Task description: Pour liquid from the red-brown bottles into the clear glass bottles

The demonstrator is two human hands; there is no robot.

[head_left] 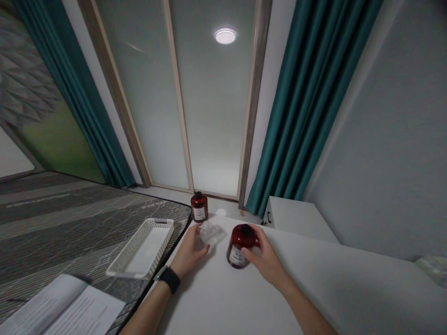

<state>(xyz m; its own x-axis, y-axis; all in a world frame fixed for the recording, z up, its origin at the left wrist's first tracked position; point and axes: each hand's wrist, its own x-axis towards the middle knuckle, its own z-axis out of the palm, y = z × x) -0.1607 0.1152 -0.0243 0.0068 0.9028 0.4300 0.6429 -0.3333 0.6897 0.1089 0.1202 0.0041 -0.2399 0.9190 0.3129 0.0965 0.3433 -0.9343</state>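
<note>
My right hand [263,256] is wrapped round a dark red bottle [237,253] with a black cap and a white label; the fingers are behind it and the thumb is at its front. The bottle is slightly tilted over the white table. My left hand [190,253], with a black watch on the wrist, has its thumb and fingers curved round the near side of a small clear, see-through object [210,232], whose kind I cannot make out. Just beyond that hand, a second red bottle [199,207] with a black cap stands upright at the table's far left corner.
The white table [223,302] borders a grey striped bed [87,218]. A white perforated basket [143,249] and an open book [66,307] lie on the bed. A white cabinet [296,214] stands beyond the table, near a teal curtain [314,93] and frosted sliding doors [213,116].
</note>
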